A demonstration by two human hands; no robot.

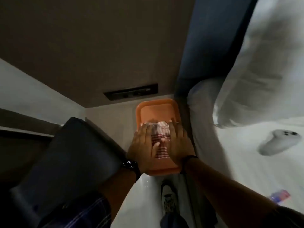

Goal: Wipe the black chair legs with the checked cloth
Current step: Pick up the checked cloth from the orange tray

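Both hands lie flat with fingers spread. The left hand [141,145] and right hand [178,143] press the checked cloth [160,137] between them, down in the orange tub [156,107].

The room is dim and my view is soft all over, with no crisp edge anywhere. The brightest area is the white bed [256,112] on my right, washed out and pale, its folds smeared by blur. The wall [82,46] above sits in murky brown shadow. My forearms go nearly black toward the lower corners, and straight lines bow at the frame's edges
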